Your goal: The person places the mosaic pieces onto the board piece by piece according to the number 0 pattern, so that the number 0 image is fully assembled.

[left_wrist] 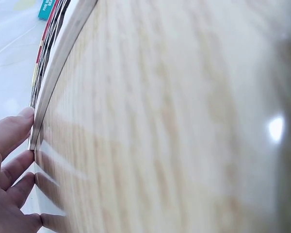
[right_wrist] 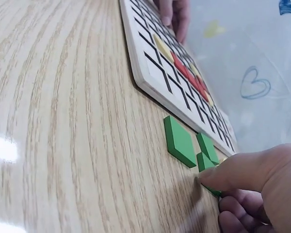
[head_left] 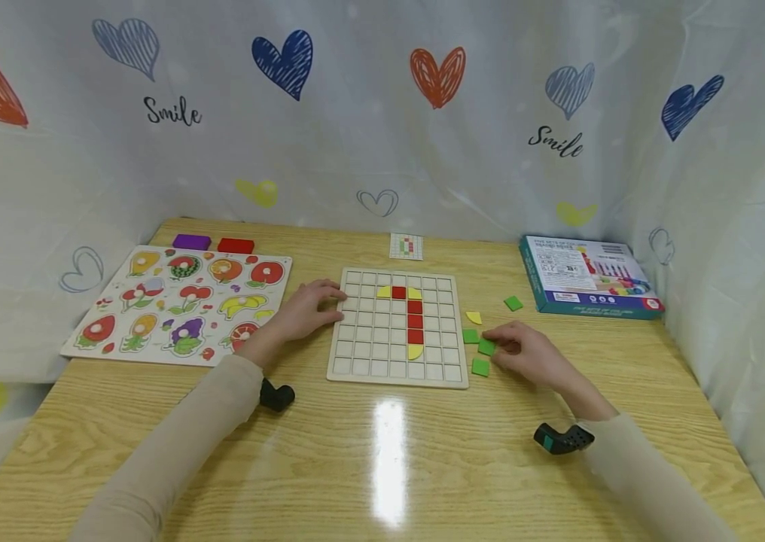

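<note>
On the desk (head_left: 382, 467), just right of the grid board (head_left: 355, 373), my right hand (head_left: 525, 354) closes its grip in a pinch on a green tile (head_left: 487, 347), which lies flat between two other green tiles. My left hand (head_left: 304, 309) rests with relaxed, straight fingers against the board's left edge, holding nothing.

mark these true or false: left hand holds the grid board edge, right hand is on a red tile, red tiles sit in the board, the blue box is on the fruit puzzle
1. The left hand rests on the white wooden grid board at its left edge: true.
2. The right hand touches a red tile: false, its fingertips are on a green square tile.
3. Red square tiles sit in the board: true.
4. The blue cardboard box lies on the fruit puzzle: false, it lies on the wooden table, far right.
</note>
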`<action>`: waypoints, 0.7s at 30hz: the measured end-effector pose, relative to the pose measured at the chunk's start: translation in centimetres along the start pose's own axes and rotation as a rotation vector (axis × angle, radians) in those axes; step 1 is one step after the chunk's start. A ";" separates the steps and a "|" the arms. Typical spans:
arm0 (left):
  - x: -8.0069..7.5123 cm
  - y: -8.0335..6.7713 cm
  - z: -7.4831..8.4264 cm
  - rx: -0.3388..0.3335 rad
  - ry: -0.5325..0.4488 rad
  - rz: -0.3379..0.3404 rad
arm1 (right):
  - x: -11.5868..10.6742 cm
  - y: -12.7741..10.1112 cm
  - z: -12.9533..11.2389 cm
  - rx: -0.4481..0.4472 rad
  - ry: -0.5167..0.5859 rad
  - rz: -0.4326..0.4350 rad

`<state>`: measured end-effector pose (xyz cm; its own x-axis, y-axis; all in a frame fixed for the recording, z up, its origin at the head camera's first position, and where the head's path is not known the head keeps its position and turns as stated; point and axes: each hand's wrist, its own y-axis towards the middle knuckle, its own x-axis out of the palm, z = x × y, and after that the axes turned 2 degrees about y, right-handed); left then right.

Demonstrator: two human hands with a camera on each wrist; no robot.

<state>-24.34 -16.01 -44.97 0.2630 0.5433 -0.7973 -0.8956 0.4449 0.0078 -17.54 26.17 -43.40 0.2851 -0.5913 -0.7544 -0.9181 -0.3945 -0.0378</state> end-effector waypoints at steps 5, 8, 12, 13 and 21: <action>0.0 0.0 -0.1 0.009 -0.009 0.006 | 0.3 -0.1 0.1 -0.005 -0.023 0.026; 0.2 0.0 -0.2 0.023 -0.013 0.020 | 0.4 0.0 0.1 -0.014 -0.034 0.044; 0.2 0.0 -0.2 0.025 -0.017 0.024 | 0.5 0.1 0.2 -0.022 -0.047 0.058; 0.2 -0.1 -0.2 0.021 -0.017 0.020 | 0.6 0.1 0.2 -0.022 -0.052 0.058; 0.0 0.1 0.0 -0.016 -0.005 -0.008 | 0.8 -0.1 0.1 -0.064 -0.090 0.053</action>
<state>-24.39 -15.99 -44.91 0.2718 0.5438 -0.7940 -0.8992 0.4375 -0.0082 -17.23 25.79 -44.11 0.2079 -0.5479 -0.8103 -0.9110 -0.4102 0.0436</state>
